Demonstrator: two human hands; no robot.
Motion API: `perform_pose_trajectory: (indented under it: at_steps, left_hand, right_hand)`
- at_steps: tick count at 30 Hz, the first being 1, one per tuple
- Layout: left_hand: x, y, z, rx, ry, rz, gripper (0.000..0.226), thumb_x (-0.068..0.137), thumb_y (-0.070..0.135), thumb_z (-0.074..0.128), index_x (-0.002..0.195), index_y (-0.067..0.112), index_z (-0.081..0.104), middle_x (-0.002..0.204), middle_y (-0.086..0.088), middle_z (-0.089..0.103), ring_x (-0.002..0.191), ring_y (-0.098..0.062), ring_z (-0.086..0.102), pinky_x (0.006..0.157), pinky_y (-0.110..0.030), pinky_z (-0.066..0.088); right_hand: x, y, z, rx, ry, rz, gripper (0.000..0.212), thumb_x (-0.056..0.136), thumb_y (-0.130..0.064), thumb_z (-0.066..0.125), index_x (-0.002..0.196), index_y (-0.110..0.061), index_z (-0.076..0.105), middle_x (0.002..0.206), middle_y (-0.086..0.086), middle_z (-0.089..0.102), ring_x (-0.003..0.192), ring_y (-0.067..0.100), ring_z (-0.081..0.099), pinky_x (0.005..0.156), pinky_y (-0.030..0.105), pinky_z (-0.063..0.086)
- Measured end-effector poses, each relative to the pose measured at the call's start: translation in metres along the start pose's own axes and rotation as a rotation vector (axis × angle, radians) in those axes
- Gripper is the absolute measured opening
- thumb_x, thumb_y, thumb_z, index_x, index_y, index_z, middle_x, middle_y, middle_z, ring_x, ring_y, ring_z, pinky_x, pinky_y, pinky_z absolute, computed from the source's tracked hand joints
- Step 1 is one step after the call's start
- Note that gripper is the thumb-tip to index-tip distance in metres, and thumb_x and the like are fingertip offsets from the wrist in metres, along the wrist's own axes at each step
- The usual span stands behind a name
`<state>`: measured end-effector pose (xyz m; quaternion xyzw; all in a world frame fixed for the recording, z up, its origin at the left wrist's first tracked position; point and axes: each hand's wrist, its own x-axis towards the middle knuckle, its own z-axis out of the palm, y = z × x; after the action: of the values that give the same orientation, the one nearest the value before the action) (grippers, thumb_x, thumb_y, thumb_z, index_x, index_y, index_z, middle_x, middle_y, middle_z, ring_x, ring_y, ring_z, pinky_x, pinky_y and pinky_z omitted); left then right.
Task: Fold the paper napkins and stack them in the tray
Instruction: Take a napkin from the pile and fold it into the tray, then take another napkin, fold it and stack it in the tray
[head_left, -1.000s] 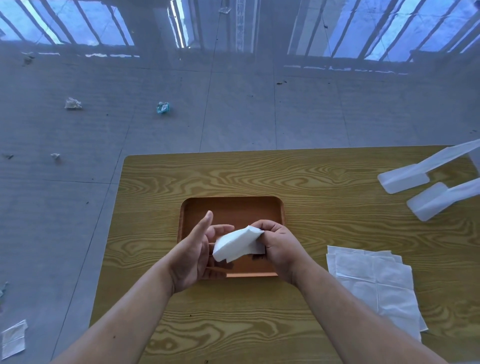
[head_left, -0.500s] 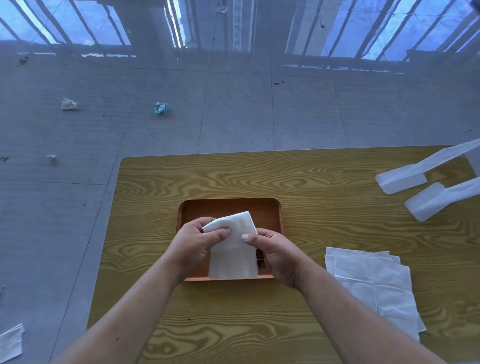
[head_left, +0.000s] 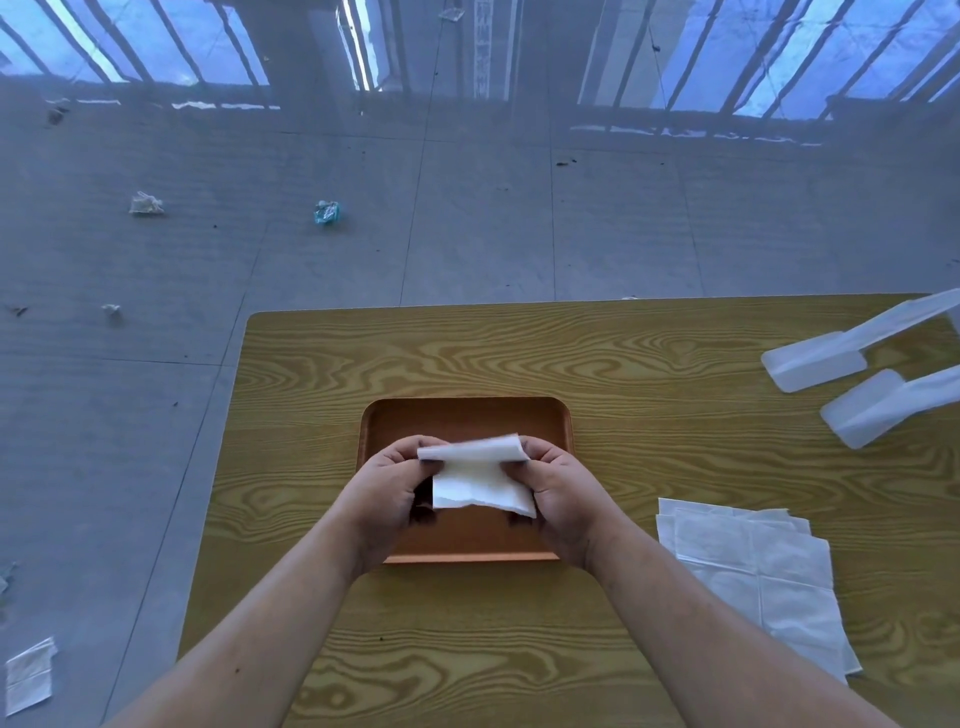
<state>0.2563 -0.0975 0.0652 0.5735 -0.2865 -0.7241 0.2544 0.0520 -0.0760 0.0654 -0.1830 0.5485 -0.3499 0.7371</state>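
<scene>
A brown tray (head_left: 462, 413) lies in the middle of the wooden table (head_left: 623, 364). Above it I hold a white paper napkin (head_left: 480, 480) between both hands. My left hand (head_left: 392, 486) pinches its left edge and my right hand (head_left: 558, 493) pinches its right edge. The napkin's top edge is curled over toward me, and its lower part hangs over the tray. A pile of unfolded white napkins (head_left: 753, 577) lies flat on the table to the right of the tray.
Two white plastic holders (head_left: 852, 379) lie at the table's right edge. Crumpled scraps (head_left: 326, 212) and a flat napkin (head_left: 28, 675) lie on the grey tiled floor to the left. The table's left edge runs close to my left forearm.
The napkin went from a small tilted piece to an upright sheet held in both hands. Now its top edge is bent down toward me, and it looks shorter and wider.
</scene>
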Motion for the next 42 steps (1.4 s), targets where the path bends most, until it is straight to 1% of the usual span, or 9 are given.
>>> perform_pose_trajectory:
  at_steps: [6,9,12,15,18,26,32,37,42]
  left_hand:
    - [0.006,0.002,-0.003,-0.097,-0.031,-0.007,0.043,0.094,0.046,0.050,0.094,0.014,0.080,0.094,-0.010,0.077,0.082,-0.024,0.072,0.072,-0.041,0.058]
    - [0.007,-0.004,0.000,0.096,0.030,0.057,0.008,0.093,0.021,0.072,0.091,0.022,0.080,0.098,-0.012,0.074,0.077,-0.020,0.072,0.067,-0.035,0.061]
    - [0.014,-0.014,0.000,0.207,0.064,0.101,0.034,0.091,0.002,0.073,0.106,0.032,0.073,0.113,-0.016,0.073,0.083,-0.020,0.075,0.070,-0.035,0.063]
    - [0.025,-0.026,-0.002,0.721,0.194,0.110,0.079,0.082,0.037,0.083,0.149,0.040,0.042,0.153,-0.002,0.049,0.133,-0.024,0.057,0.106,-0.046,0.054]
    - [0.025,-0.036,0.009,1.125,0.211,0.095,0.107,0.074,0.071,0.072,0.161,0.045,0.015,0.173,0.011,0.013,0.158,-0.025,0.017,0.123,-0.051,0.032]
    - [0.048,-0.057,0.132,1.503,-0.146,0.463,0.059,0.088,0.062,0.065,0.137,0.031,0.058,0.144,0.005,0.057,0.135,-0.021,0.050,0.113,-0.038,0.041]
    - [0.057,-0.081,0.262,1.567,-0.372,0.537,0.050,0.091,0.057,0.066,0.134,0.031,0.061,0.135,0.006,0.063,0.127,-0.019,0.057,0.103,-0.035,0.046]
    - [0.072,-0.101,0.331,1.616,-0.380,0.544,0.059,0.092,0.055,0.067,0.142,0.026,0.057,0.143,0.002,0.058,0.135,-0.022,0.053,0.107,-0.039,0.047]
    - [0.089,-0.110,0.363,1.723,-0.290,0.500,0.063,0.090,0.054,0.069,0.141,0.020,0.058,0.140,-0.005,0.058,0.132,-0.029,0.054,0.104,-0.043,0.049]
  right_hand:
    - [0.006,0.000,-0.009,0.068,-0.049,0.065,0.044,0.085,-0.032,0.051,0.110,-0.008,0.078,0.118,0.016,0.070,0.089,0.027,0.069,0.061,0.035,0.052]
    - [0.014,0.004,-0.011,-0.092,0.041,0.023,0.030,0.095,-0.013,0.058,0.119,-0.022,0.073,0.121,0.016,0.068,0.088,0.024,0.069,0.061,0.034,0.056]
    - [0.025,0.008,-0.011,-0.286,0.100,-0.026,0.054,0.090,0.006,0.057,0.133,-0.027,0.060,0.116,0.016,0.067,0.087,0.020,0.070,0.064,0.029,0.058]
    - [0.030,0.016,-0.014,-0.685,0.266,-0.079,0.070,0.092,-0.019,0.065,0.156,-0.029,0.039,0.133,0.004,0.061,0.109,0.016,0.066,0.084,0.024,0.056]
    - [0.014,0.022,-0.026,-0.898,0.380,-0.093,0.079,0.088,-0.037,0.064,0.160,-0.029,0.032,0.155,0.004,0.048,0.142,0.023,0.045,0.115,0.039,0.042]
    - [-0.074,0.053,-0.141,-1.040,0.597,-0.090,0.063,0.096,-0.037,0.061,0.154,-0.022,0.043,0.153,0.003,0.048,0.142,0.025,0.040,0.119,0.039,0.035]
    - [-0.148,0.092,-0.229,-1.084,0.636,0.000,0.065,0.097,-0.035,0.053,0.158,-0.024,0.034,0.163,-0.001,0.037,0.150,0.025,0.029,0.122,0.041,0.030]
    - [-0.179,0.123,-0.269,-1.174,0.537,-0.043,0.075,0.096,-0.035,0.051,0.165,-0.021,0.026,0.173,0.005,0.024,0.159,0.023,0.017,0.124,0.024,-0.002]
    - [-0.183,0.136,-0.288,-1.205,0.467,-0.032,0.075,0.098,-0.034,0.052,0.165,-0.018,0.022,0.174,0.012,0.021,0.161,0.032,0.012,0.131,0.042,0.008]
